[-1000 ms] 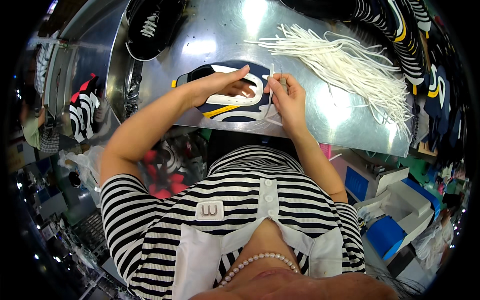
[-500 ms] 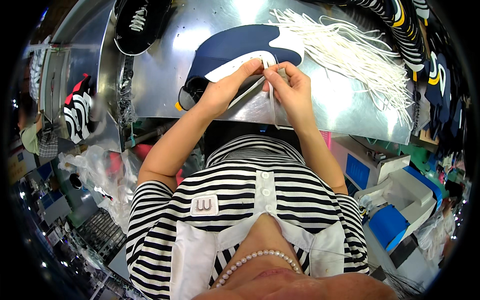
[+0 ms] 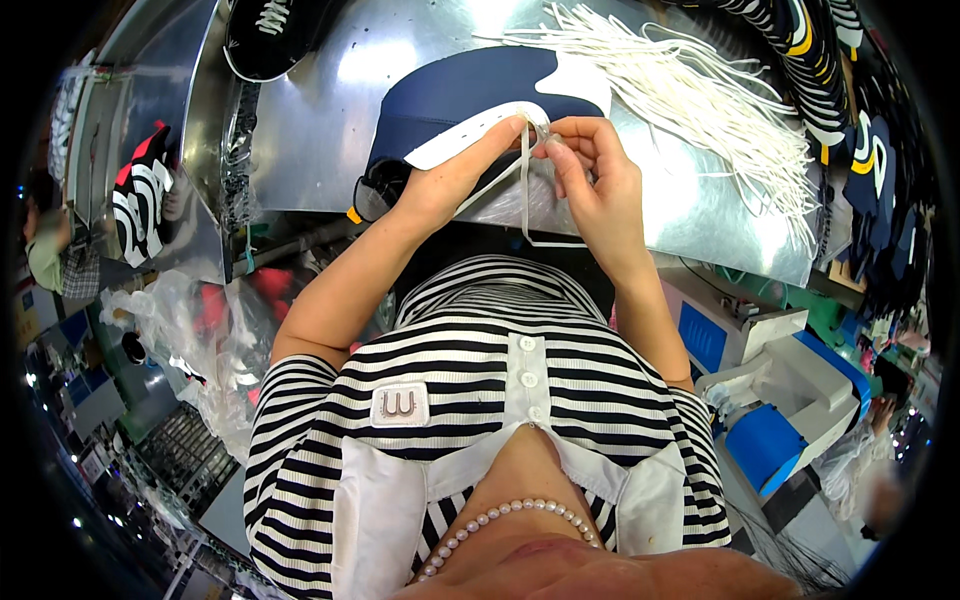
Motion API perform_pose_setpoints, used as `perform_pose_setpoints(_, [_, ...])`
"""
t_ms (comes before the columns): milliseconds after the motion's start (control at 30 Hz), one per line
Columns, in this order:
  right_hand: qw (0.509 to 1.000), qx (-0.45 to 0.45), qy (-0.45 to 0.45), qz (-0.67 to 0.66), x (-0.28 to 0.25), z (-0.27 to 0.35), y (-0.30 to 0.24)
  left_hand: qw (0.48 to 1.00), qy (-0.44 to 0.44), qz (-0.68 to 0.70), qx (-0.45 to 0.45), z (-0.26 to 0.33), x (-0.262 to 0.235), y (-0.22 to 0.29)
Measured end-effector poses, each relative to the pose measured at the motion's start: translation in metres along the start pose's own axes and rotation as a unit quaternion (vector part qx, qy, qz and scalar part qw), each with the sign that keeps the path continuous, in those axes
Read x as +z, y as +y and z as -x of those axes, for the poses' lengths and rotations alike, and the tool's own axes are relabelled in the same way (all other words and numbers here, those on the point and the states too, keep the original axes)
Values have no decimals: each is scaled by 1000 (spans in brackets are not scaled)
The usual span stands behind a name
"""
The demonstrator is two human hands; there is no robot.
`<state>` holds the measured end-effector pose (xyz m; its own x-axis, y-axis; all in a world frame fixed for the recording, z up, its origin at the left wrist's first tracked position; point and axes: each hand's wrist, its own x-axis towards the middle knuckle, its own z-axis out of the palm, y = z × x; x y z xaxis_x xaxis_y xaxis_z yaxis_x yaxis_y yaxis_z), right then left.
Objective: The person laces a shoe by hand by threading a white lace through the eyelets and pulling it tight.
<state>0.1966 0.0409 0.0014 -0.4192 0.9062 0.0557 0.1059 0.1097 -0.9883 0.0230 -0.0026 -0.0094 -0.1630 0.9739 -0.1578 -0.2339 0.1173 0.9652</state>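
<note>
A navy shoe upper with a white eyelet strip lies on its side over the metal table. My left hand grips it from the near side, thumb pressed along the strip and the other fingers hidden beneath. A flat white shoelace hangs in a loop from the strip's rounded end down past the table edge. Close by that end, my right hand is closed in a pinch on the lace, thumb against forefinger. The fingertips partly cover the bit of lace between them.
A thick bundle of white laces spreads across the table's right side. A black laced shoe stands at the far left. Striped shoe uppers pile up at the far right. Right of me sits a grey and blue machine.
My right hand has shifted slightly right and downward from the eyelet end. The hanging lace now forms a wider loop, left of my right fingers. The left hand keeps its grip.
</note>
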Motion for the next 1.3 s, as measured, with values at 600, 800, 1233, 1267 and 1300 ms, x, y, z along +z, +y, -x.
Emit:
perform_pose_setpoints(600, [927, -100, -74, 355, 15, -40, 0, 949, 6, -285, 135, 0, -13, -5])
perform_pose_setpoints(800, [939, -16, 60, 338, -48, -29, -15, 998, -8, -13, -69, -16, -22, -2])
perform_pose_setpoints(1233, [988, 117, 72, -64, -32, -46, 42, 798, -98, -579, 137, -12, -47, 22])
perform_pose_setpoints(1267, [989, 118, 48, -77, -30, -36, 39, 799, -70, -572, 170, -9, -45, 19])
perform_pose_setpoints(1300, [988, 124, 27, -89, -29, -26, 39, 800, -47, -564, 202, -6, -42, 16])
